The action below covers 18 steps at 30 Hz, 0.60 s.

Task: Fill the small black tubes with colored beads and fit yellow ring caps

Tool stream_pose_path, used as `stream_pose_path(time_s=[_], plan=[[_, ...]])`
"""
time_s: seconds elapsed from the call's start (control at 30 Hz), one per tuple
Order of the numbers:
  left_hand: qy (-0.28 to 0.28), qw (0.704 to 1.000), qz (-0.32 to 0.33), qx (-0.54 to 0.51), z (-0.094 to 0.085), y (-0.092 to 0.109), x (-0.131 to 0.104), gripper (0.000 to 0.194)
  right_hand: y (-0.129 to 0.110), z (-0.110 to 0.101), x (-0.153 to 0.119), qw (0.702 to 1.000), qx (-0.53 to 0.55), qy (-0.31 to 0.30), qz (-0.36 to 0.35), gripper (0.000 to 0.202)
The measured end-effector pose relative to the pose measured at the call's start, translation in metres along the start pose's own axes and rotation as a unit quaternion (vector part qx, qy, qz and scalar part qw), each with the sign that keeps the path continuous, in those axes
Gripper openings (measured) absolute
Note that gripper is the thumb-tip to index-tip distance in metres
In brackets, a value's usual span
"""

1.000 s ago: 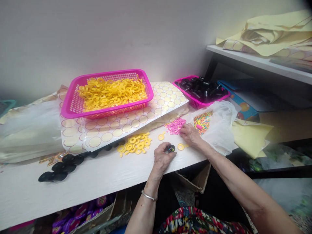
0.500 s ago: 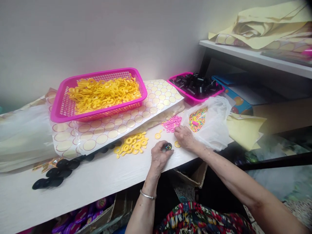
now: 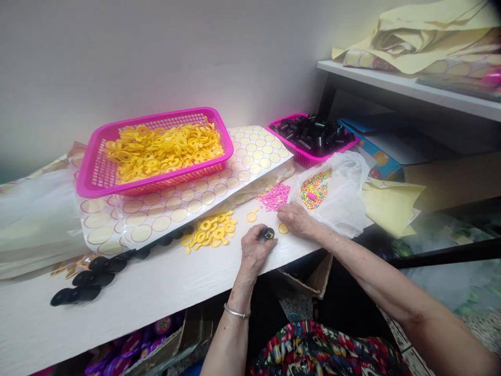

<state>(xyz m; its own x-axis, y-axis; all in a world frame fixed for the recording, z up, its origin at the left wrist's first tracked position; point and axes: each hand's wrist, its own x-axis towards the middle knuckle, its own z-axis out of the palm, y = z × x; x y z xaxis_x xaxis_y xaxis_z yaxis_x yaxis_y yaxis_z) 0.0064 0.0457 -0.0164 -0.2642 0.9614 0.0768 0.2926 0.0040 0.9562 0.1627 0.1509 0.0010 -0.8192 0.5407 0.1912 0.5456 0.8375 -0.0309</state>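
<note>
Cup, black and round (image 3: 269, 233), is held upright or nearly so at the fingertips of the left hand (image 3: 254, 248), with a few small coloured bits seen inside it. Little has been altered in that hold. The right hand (image 3: 298, 219) has been brought slightly closer to it, so that the handle of the yellow ring (image 3: 283, 228) beside that hand, seen in full a second ago, is now covered. By judgement, the cup is being kept steady while small pieces are dealt with by the right hand. The fingers of the right hand are curled together near the pink beads (image 3: 275, 197); whether anything is pinched there cannot be told.

The cup lies just to the left of the right hand and a little nearer the body. The pink beads are spread just beyond the right hand, and mixed beads (image 3: 315, 189) are contained in the clear bag (image 3: 350, 209) beyond and to its right. A second yellow ring (image 3: 251, 216) is placed just beyond the left hand, with a heap of yellow rings (image 3: 209, 231) to its left on the counter (image 3: 156, 282). Farther out, the large pink basket (image 3: 86, 172) is filled with more such rings.
</note>
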Motion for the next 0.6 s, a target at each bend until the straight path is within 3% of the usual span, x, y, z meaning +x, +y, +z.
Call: stream_pose_path(time_s=[0.2,0.47,0.6], plan=[[-0.003,1.0,0.002,0.002,0.0,-0.005,0.0,0.03,0.002,0.004,0.004,0.998,-0.01,0.011,0.061,0.022],[0.002,1.0,0.004,-0.005,0.0,-0.005,0.001,0.03,0.0,0.001,0.002,1.0,0.015,-0.002,-0.006,0.021],[0.001,1.0,0.002,-0.013,0.0,-0.003,0.0,0.03,0.002,-0.004,-0.004,0.998,0.041,0.008,0.04,0.018]])
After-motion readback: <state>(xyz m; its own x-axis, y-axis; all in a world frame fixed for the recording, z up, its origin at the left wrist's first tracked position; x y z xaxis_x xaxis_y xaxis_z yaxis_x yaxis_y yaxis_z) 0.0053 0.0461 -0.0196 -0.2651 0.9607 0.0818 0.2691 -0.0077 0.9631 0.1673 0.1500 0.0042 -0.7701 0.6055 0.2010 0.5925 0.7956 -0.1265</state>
